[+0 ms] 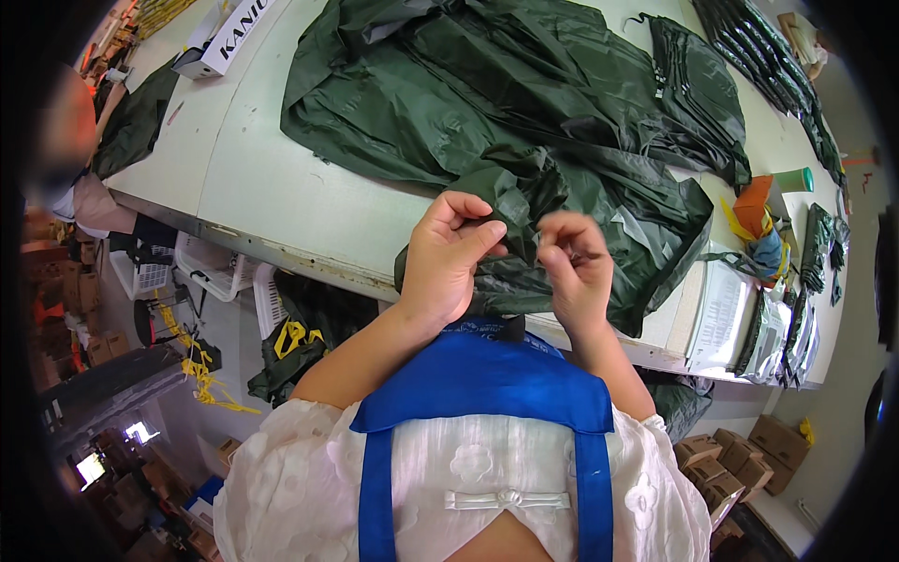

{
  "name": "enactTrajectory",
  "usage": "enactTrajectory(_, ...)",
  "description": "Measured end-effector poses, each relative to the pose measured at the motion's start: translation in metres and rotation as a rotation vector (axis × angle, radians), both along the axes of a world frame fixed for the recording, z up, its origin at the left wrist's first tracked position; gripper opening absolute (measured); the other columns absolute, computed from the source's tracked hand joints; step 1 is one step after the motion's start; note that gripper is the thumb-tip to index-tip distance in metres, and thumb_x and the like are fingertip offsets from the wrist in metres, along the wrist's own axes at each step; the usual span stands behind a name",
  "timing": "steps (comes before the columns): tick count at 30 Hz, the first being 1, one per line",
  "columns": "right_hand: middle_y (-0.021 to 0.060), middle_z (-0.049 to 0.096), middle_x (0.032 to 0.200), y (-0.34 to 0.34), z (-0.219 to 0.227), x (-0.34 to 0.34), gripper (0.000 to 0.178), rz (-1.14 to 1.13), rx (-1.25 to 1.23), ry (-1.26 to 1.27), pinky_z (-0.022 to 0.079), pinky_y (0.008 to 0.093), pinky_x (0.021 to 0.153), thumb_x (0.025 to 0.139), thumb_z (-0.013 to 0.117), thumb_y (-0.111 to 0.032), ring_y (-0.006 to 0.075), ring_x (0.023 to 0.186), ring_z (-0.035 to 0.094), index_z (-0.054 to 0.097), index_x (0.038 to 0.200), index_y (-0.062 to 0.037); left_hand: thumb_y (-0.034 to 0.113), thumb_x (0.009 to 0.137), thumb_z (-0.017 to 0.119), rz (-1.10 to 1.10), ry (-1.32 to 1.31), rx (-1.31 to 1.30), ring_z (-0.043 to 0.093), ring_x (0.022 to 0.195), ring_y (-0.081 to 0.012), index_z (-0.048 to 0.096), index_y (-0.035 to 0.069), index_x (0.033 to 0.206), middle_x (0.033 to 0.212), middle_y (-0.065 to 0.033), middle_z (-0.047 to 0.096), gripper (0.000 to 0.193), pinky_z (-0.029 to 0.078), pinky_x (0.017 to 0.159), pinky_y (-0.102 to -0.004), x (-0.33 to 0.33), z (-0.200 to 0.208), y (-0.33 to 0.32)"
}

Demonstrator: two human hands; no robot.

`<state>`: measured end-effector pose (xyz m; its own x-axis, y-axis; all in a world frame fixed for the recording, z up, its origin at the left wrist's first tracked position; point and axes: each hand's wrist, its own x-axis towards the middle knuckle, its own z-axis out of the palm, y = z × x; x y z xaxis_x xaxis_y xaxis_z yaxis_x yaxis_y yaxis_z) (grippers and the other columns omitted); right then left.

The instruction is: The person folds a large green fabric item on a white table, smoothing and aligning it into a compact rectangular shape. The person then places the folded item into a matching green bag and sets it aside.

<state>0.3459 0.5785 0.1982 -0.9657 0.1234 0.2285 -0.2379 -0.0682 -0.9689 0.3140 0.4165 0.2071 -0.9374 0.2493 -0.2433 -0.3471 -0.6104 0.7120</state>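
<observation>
A large, crumpled dark green sheet of thin, shiny waterproof fabric spreads over the table in front of me and hangs over its near edge. My left hand is closed at that near edge, thumb and forefinger pinching a bit of the green fabric. Just to its right, my right hand is closed too, with fingers curled and thumb bent in. Its fingertips are smeared by motion, and whatever lies between them cannot be made out. Bunched folds of the fabric rise behind and between both hands.
The pale table has a worn front edge. Folded dark green packs lie at far right, near an orange pouch and clear plastic bags. A white box stands far left, beyond a person. White baskets sit below.
</observation>
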Motion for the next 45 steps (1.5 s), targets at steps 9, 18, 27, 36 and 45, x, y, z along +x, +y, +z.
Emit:
enactTrajectory(9, 0.0087, 0.060, 0.085, 0.011, 0.012, 0.011, 0.030, -0.220, 0.684, 0.088, 0.049, 0.0317, 0.060, 0.073, 0.077, -0.011, 0.0215, 0.072, 0.057, 0.067, 0.101, -0.0048, -0.006, 0.085, 0.062, 0.024, 0.145, -0.019, 0.060, 0.079, -0.0144, 0.051, 0.004, 0.103, 0.094, -0.0067, 0.058, 0.023, 0.051, 0.073, -0.0274, 0.005, -0.004, -0.004)
enactTrajectory(18, 0.0049, 0.059, 0.082, 0.010, 0.013, 0.004, 0.030, -0.260, 0.724, 0.246, 0.044, 0.0257, 0.060, 0.073, 0.078, -0.013, 0.0153, 0.067, 0.054, 0.067, 0.099, -0.0042, -0.005, 0.087, 0.060, 0.041, 0.173, -0.074, 0.061, 0.081, -0.0129, 0.053, 0.003, 0.102, 0.092, -0.0064, 0.059, 0.019, 0.053, 0.073, -0.0279, 0.011, -0.003, -0.003)
enactTrajectory(27, 0.0067, 0.060, 0.100, 0.001, -0.006, 0.004, 0.040, -0.030, 0.346, -0.105, 0.045, 0.0217, 0.064, 0.071, 0.072, 0.004, 0.0094, 0.068, 0.051, 0.063, 0.109, -0.0034, -0.009, 0.084, 0.060, -0.161, 0.197, -0.207, 0.059, 0.089, -0.0134, 0.048, 0.003, 0.122, 0.098, -0.0077, 0.059, 0.041, 0.053, 0.078, -0.0286, 0.008, 0.004, -0.013)
enactTrajectory(36, 0.0044, 0.052, 0.075, 0.012, 0.029, -0.015, 0.013, 0.145, 0.357, 0.084, 0.036, 0.0243, 0.063, 0.088, 0.054, -0.004, 0.0138, 0.070, 0.045, 0.062, 0.096, 0.0013, 0.005, 0.069, 0.078, -0.138, 1.003, -1.130, 0.054, 0.102, -0.0217, 0.058, 0.012, 0.125, 0.131, -0.0116, 0.046, 0.060, 0.048, 0.086, -0.0295, -0.023, 0.027, -0.031)
enactTrajectory(45, 0.0053, 0.065, 0.087, 0.016, 0.038, -0.030, 0.012, 0.354, -0.429, -0.284, 0.047, 0.0231, 0.070, 0.087, 0.060, -0.006, 0.0101, 0.076, 0.059, 0.060, 0.095, 0.0032, 0.011, 0.092, 0.058, -0.640, 0.334, -0.420, 0.060, 0.085, -0.0107, 0.059, -0.001, 0.109, 0.094, -0.0050, 0.065, 0.021, 0.048, 0.077, -0.0245, -0.049, 0.055, -0.044)
